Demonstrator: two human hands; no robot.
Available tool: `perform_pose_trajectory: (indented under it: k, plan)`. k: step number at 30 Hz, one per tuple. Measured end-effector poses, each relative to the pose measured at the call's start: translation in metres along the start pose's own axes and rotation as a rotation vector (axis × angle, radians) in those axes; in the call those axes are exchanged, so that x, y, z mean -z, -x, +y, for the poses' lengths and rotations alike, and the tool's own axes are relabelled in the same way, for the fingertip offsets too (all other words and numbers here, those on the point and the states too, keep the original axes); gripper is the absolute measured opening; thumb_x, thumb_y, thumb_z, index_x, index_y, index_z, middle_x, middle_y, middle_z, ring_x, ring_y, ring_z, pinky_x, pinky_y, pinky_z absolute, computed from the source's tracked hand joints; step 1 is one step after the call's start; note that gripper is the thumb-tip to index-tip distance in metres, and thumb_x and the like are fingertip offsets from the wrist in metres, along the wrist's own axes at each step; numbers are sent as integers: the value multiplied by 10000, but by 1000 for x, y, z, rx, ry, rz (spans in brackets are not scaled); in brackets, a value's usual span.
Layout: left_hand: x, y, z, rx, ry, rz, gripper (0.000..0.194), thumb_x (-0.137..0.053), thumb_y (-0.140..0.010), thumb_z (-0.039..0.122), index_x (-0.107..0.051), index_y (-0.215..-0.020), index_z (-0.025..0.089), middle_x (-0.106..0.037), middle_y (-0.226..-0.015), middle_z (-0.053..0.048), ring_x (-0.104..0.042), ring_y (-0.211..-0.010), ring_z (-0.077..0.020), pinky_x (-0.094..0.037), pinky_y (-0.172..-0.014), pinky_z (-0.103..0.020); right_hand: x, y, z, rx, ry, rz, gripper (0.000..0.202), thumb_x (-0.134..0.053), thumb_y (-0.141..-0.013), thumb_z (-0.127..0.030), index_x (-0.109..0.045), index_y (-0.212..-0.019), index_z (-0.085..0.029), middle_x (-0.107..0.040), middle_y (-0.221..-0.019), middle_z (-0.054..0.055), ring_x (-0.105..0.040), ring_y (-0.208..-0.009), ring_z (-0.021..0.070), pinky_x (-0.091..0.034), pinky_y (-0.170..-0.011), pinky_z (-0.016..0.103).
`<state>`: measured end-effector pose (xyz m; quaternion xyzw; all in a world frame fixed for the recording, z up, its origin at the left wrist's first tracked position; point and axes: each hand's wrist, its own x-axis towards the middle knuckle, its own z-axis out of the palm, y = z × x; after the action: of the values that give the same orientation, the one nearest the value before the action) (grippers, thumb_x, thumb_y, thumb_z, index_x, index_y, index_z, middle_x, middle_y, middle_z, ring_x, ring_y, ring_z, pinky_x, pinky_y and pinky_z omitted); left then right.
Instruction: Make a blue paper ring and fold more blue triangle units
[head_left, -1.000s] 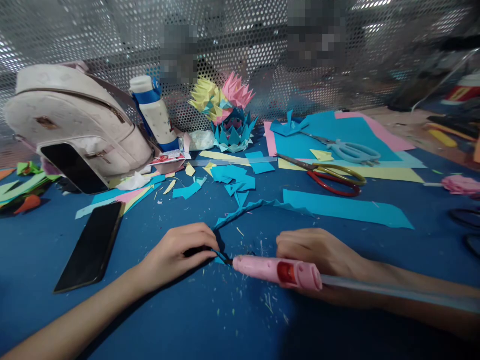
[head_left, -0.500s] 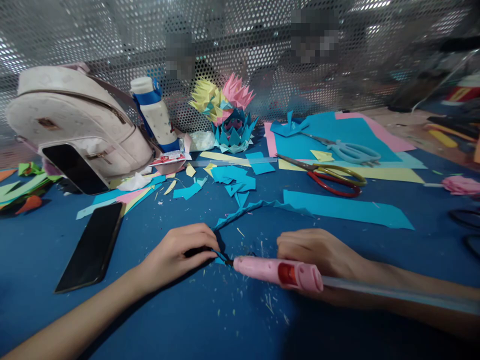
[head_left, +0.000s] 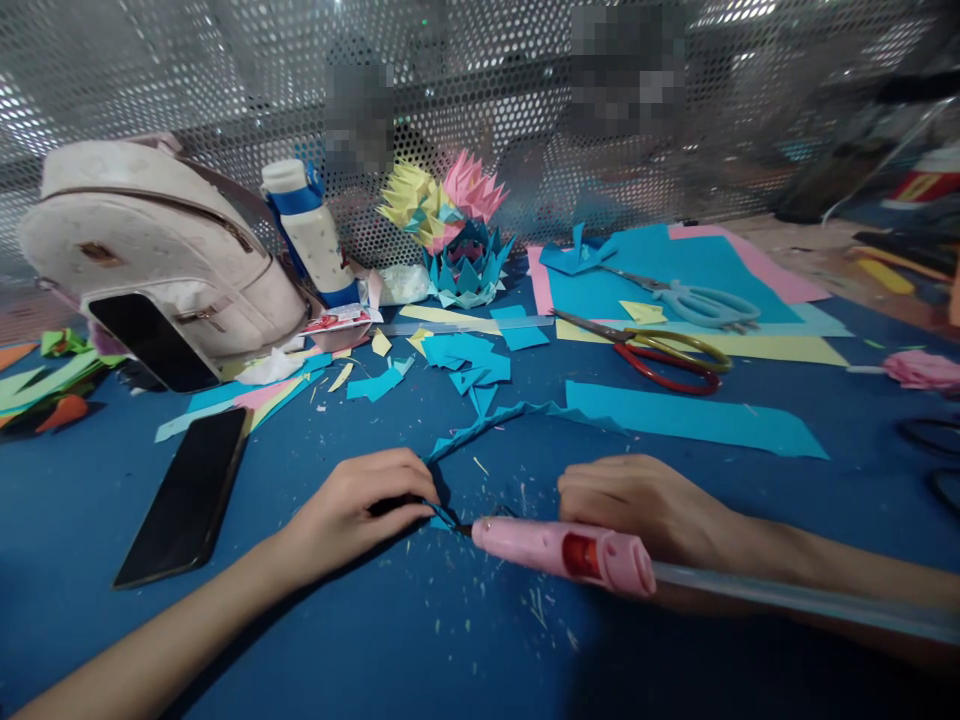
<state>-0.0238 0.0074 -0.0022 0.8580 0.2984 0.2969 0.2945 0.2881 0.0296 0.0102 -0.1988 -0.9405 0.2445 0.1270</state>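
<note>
My left hand (head_left: 367,500) pinches one end of a folded blue paper strip (head_left: 480,425), whose zigzag edge curves away to the right across the table. In my right hand (head_left: 645,505) is a pink glue gun (head_left: 525,545), lying on its side with a long clear glue stick (head_left: 795,600) coming out of its back. The dark nozzle points left and meets the paper at my left fingertips; whether it touches cannot be made out. A flat blue paper piece (head_left: 697,420) lies beyond my right hand.
Red-and-yellow scissors (head_left: 667,360) and light-blue scissors (head_left: 705,303) lie on coloured sheets (head_left: 750,270). Folded paper flowers (head_left: 465,255) stand at the back. Leftward are a bottle (head_left: 311,235), a backpack (head_left: 150,240), a phone (head_left: 187,500) and another phone (head_left: 154,340) leaning.
The glue gun has shifted slightly to the right, its nozzle drawn back a little along the paper. My left hand stays in place on the strip.
</note>
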Motion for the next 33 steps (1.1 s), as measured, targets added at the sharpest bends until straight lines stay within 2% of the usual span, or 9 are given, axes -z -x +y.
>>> perform_pose_trajectory:
  k: [5,24,33]
  plan:
    - [0,-1,1,-5,-6,0,94,-598,-976,141,-691,-984,151,-695,-922,-71,-658,-855,-134,-520,-768,-233,-1,2,2,22,13,16,259,-407,-983,-318,-415,-755,-196,-460,-664,-30,-363,-568,100,-211,-549,270]
    - [0,-2,2,-5,-20,12,125,-573,-993,175,-693,-967,154,-704,-903,-75,-663,-831,-141,-528,-748,-240,-2,2,3,52,6,22,269,-396,-980,-345,-394,-752,-203,-436,-645,-39,-349,-556,104,-204,-540,268]
    - [-3,-1,1,11,-22,20,110,-579,-971,116,-679,-940,152,-684,-892,-56,-639,-821,-129,-503,-743,-233,-2,2,2,57,-8,22,252,-407,-979,-326,-420,-763,-197,-460,-659,-35,-363,-567,100,-207,-541,268]
